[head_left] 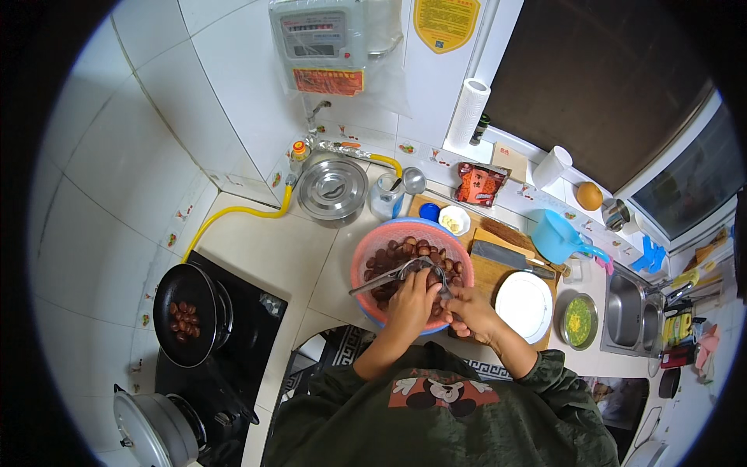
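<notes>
Nearest, the green shirt (350, 412) bears a cartoon print (442, 395) on a red panel. Beyond it, the right hand (471, 315) has its grip clenched on the handle of a metal tool (373, 282); the left hand (412, 300) lies over the tool's head, and I cannot tell what its grip closes on. Both are above the pink basket (361, 261), which holds brown chestnuts (389, 253) on the table. To the right, a plate (524, 307) and a cleaver (498, 255) lie on a board (486, 271); to the left, a pan (175, 284) holds more chestnuts. By the wall, a red packet (478, 184) shows pale print; near it, a carton (510, 161) has a small red mark. Higher, a yellow shield-shaped sticker (446, 25) bears small dark lettering, and the plastic-covered meter (315, 39) has a printed face and, below, an orange-red label (328, 81) with characters.
</notes>
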Motion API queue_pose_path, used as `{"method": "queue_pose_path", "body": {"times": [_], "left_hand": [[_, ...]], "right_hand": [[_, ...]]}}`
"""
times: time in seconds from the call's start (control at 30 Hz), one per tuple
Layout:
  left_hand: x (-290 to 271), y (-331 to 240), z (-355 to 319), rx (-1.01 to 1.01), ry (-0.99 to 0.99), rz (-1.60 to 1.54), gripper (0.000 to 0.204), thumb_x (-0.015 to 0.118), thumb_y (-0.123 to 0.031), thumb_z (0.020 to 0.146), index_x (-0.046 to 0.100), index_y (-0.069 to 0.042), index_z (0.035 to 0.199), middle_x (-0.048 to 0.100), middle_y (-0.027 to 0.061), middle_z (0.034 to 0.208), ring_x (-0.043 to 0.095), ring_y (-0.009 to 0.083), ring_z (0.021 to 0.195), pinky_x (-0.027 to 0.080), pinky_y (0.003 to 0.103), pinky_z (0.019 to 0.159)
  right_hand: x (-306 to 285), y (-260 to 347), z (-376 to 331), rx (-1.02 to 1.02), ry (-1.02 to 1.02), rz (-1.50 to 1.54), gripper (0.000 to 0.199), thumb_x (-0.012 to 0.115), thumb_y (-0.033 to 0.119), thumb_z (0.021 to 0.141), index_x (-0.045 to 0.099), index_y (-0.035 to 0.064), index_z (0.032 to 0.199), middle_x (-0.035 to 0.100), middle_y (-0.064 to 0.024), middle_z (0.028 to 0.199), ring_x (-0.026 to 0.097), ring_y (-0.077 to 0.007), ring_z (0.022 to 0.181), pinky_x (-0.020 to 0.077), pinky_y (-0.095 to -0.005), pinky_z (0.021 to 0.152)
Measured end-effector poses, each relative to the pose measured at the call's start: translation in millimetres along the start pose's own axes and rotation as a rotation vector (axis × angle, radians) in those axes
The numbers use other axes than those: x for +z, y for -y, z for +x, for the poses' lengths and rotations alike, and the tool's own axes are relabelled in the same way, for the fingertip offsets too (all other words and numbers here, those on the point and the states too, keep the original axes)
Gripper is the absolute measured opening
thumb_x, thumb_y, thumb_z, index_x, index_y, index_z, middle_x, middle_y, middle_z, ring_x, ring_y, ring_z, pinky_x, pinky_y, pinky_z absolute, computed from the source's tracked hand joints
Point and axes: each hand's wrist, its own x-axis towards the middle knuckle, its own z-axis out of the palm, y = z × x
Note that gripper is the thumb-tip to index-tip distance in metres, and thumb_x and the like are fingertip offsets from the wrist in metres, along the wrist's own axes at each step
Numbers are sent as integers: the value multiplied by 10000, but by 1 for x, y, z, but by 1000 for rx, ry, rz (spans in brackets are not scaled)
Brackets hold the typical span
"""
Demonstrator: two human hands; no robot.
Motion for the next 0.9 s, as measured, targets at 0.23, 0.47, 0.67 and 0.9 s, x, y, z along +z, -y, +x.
{"method": "queue_pose_path", "body": {"times": [0.23, 0.47, 0.67, 0.9], "left_hand": [[0, 0, -7, 38, -136, -175, 317, 560, -114, 848, 449, 21, 1112, 525, 238, 970, 535, 427, 853, 449, 437, 715], [3, 10, -17, 9, -275, -250, 341, 578, -87, 831, 443, 22, 1124, 514, 221, 981, 534, 369, 853, 442, 396, 729], [-18, 15, -26, -217, -278, -638, 290, 531, -98, 884, 439, 1, 1141, 550, 150, 1017, 558, 206, 823, 437, 288, 723], [-112, 16, -50, -360, -419, -1150, 193, 543, -22, 861, 463, -43, 1036, 581, 136, 1029, 599, 197, 866, 486, 308, 800]], "right_hand": [[13, -5, -5, -24, 19, 78, 44, 446, 61, 868, 490, 56, 866, 463, -12, 630, 312, -49, 398, 209, -204, 343], [29, -13, -1, -139, 42, 130, 91, 446, 39, 853, 519, 48, 907, 461, -11, 615, 310, -58, 387, 205, -204, 344], [5, 8, 0, -253, -256, 200, 168, 423, 81, 882, 524, 88, 1015, 401, 28, 605, 254, -36, 385, 179, -189, 339], [-12, 8, 10, -283, -148, 224, 226, 455, 96, 876, 503, 84, 1097, 408, 27, 585, 288, -44, 368, 213, -190, 319]]}}
